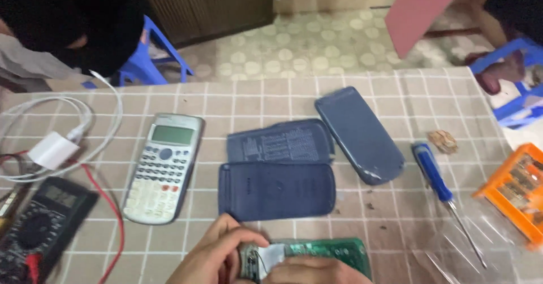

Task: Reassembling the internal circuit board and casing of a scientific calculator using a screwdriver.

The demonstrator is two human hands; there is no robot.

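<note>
Three dark blue covers [276, 190] lie on the tiled table [396, 205], with one calculator [163, 167], one multimeter [39, 227], one white charger [54, 150], one blue screwdriver [438, 183] and one orange box [517, 190]. At the near edge, one green board [334, 252] sits between both hands. The left hand [218, 253] has its fingers closed on the board's left end; the right hand [314, 272] presses its fingers on the board's lower edge.
</note>
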